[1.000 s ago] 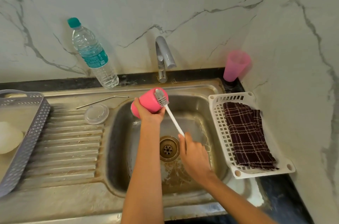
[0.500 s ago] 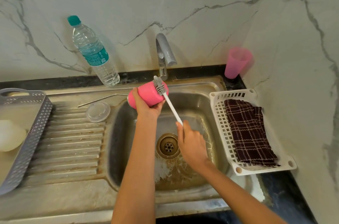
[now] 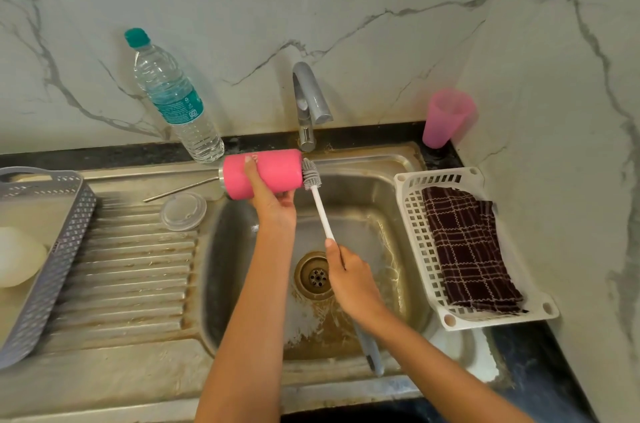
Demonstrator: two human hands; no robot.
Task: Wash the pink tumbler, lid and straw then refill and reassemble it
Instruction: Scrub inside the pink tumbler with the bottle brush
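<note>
Scrubbing a pink cylindrical tumbler with a silver rim (image 3: 273, 173) over a stainless-steel sink (image 3: 398, 187).

The left hand (image 3: 273, 206) grips the tumbler from below, fingers curled round it, and holds it on its side above the basin's back edge, rim pointing left. The right hand (image 3: 349, 279) is closed round the white handle of a grey-bristled bottle brush (image 3: 312, 178), whose head touches the tumbler's right end. A clear round plastic lid (image 3: 183, 211) and a thin metal straw (image 3: 180, 188) lie on the ribbed draining board (image 3: 124, 277), left of the tumbler.
</note>
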